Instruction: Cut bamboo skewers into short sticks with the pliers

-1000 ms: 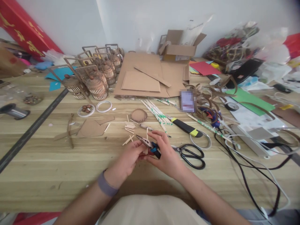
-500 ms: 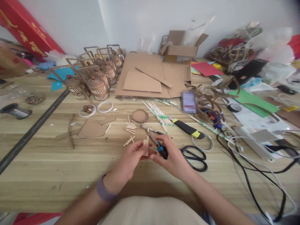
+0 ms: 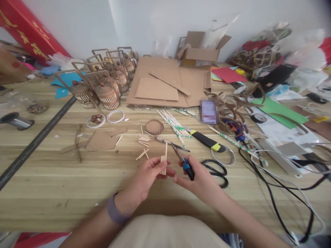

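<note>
Left hand (image 3: 148, 172) partly covers sticks (image 3: 163, 165); right hand (image 3: 201, 178) partly hides pliers (image 3: 187, 166), scissors (image 3: 219, 174)

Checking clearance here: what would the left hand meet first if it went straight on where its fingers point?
Most likely the right hand, around its thumb; the left hand, pinching pale sticks, has its fingertips aimed there. Depth is unclear, so it might pass above or below.

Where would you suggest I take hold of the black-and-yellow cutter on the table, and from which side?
I would suggest gripping the cutter mid-handle, coming from the near right. It lies slantwise, its thick handle toward that side and its narrower end pointing left toward the pale strips; nothing lies over the handle. The right hand is nearer, but holds pliers.
</note>
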Demonstrator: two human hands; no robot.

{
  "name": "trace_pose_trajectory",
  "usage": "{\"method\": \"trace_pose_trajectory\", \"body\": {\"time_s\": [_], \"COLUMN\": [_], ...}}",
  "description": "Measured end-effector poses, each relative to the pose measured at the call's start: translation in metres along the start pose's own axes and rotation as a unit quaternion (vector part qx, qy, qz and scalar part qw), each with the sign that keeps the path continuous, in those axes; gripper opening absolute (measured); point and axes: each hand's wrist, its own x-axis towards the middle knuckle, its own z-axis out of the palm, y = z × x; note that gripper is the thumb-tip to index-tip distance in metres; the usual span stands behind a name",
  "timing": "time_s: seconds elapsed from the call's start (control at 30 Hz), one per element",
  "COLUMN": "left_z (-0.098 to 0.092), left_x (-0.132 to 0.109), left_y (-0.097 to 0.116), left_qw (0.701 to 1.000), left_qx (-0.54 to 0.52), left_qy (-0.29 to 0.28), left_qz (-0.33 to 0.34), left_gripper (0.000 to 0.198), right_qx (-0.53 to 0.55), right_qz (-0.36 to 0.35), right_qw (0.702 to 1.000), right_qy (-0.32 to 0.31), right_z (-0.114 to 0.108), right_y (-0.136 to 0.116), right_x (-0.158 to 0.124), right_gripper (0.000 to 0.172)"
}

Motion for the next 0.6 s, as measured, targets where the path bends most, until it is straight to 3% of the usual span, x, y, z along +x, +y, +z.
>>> {"method": "trace_pose_trajectory", "body": {"time_s": [0.2,0.37,0.47,0.6], "left_z": [0.006,0.006,0.004,-0.003], "left_x": [0.0,0.002,0.0,-0.004], "left_y": [0.0,-0.004,-0.005,-0.004], "left_qw": [0.999,0.998,0.998,0.999], "left_qx": [-0.042,-0.057,-0.041,0.012], "left_qy": [-0.03,-0.034,-0.034,-0.02], "left_qz": [0.008,0.019,0.019,0.027], "left_gripper": [0.037,0.034,0.037,0.043], "right_qx": [-0.046,-0.048,-0.021,0.032], "right_qz": [-0.125,-0.133,-0.089,-0.003], "right_qw": [0.989,0.988,0.996,0.994], "right_qy": [0.059,0.061,0.018,-0.105], "right_z": [0.018,0.023,0.017,-0.006], "right_y": [-0.009,-0.009,-0.011,-0.012], "right_x": [0.004,0.009,0.007,0.002], "right_gripper": [0.04,0.042,0.039,0.027]}}
